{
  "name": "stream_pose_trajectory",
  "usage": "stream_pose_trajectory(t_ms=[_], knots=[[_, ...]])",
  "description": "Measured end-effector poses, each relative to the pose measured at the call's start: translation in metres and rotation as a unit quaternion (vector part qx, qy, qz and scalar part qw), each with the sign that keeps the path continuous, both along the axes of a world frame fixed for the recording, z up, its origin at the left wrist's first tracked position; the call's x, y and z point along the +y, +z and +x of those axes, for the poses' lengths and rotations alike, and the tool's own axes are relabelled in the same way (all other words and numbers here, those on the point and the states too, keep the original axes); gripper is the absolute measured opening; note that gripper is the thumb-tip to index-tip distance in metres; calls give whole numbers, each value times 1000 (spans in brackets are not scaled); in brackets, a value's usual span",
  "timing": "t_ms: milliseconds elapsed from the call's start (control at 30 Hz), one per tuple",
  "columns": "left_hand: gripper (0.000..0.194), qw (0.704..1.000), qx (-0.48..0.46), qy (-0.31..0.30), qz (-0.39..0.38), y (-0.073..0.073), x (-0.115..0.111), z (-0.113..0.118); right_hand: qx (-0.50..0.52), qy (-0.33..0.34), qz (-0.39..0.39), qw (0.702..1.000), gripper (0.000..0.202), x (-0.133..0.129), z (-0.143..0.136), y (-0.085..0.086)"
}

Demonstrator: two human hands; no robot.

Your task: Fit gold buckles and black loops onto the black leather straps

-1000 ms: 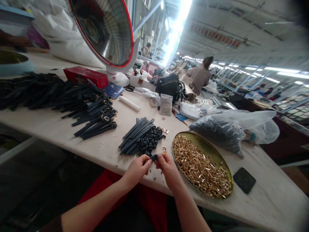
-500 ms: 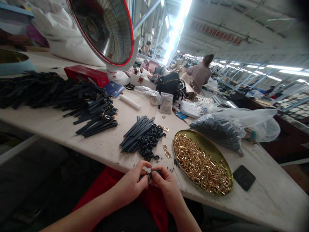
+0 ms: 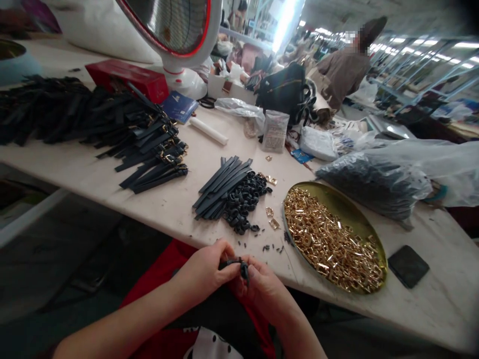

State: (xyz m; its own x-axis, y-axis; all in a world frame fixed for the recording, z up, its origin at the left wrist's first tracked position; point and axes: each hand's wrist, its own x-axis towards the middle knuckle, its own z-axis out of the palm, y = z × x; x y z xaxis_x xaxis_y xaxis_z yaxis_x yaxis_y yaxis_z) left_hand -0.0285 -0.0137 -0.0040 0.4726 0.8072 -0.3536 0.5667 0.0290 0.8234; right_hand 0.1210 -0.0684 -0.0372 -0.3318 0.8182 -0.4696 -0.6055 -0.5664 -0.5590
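Observation:
Just off the table's front edge, my left hand (image 3: 214, 264) pinches a dark strap piece (image 3: 244, 271). My right hand (image 3: 262, 281) grips the same piece from the other side, its fingertips close to the left ones. Any buckle on it is too hidden to tell. Beyond the hands lie loose dark straps (image 3: 220, 187) and a heap of small dark loops (image 3: 245, 204). A round tray (image 3: 344, 199) of gold buckles (image 3: 329, 239) stands to their right, and two loose buckles (image 3: 272, 218) lie between loops and tray.
Straps with buckles (image 3: 149, 144) are piled at the left. Behind stand a red box (image 3: 127, 80), a round heater (image 3: 172, 25) and a black bag (image 3: 282, 89). A dark flat object (image 3: 407, 266) and a plastic bag (image 3: 377, 184) lie right. A person (image 3: 342, 70) is farther back.
The view has tilted down and come closer to the table. Both hands still hold the dark piece, which now shows as a bent strap between the fingertips.

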Motion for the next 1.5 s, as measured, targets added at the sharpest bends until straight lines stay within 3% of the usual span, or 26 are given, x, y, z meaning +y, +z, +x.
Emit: stream_pose_trajectory(t_ms=[167, 267, 333, 433, 500, 633, 800, 867, 1067, 1233, 1300, 1433, 1500], knots=[[23, 997, -29, -18, -68, -3, 5, 0, -20, -35, 1, 999, 25, 2, 1, -1], [21, 983, -95, -5, -155, -2, 6, -1, -116, -63, 38, 991, 25, 4, 1, 1], [19, 972, -125, 7, -197, 0, 5, -2, -247, -91, 74, 962, 26, 5, 0, 1], [18, 966, -146, 22, -212, 1, 4, -4, -445, -126, 121, 878, 22, 4, 2, -4], [18, 964, -157, 24, -214, 1, 4, -4, -500, -95, 142, 849, 15, 2, 6, -6], [16, 960, -153, 10, -235, 3, 3, -3, -477, 28, 187, 858, 11, -1, 15, -2], [18, 954, -163, 8, -251, 6, -5, -6, -379, 53, 118, 916, 14, -3, 15, 9], [17, 956, -169, 12, -241, 5, -9, -7, -385, 58, 120, 913, 14, -6, 14, 11], [24, 954, -163, 9, -251, 6, -19, -8, -523, 88, 231, 816, 8, -19, 16, 14], [23, 960, -148, 10, -237, 5, -31, -10, -625, 117, 342, 692, 7, -29, 13, 24], [23, 963, -148, 5, -226, 5, -37, -11, -611, 130, 356, 695, 6, -34, 11, 26], [24, 967, -147, -30, -205, 6, -45, -14, -565, 127, 331, 745, 6, -45, 8, 25], [26, 969, -138, -52, -200, 8, -46, -18, -547, 118, 338, 757, 10, -50, 6, 23]])
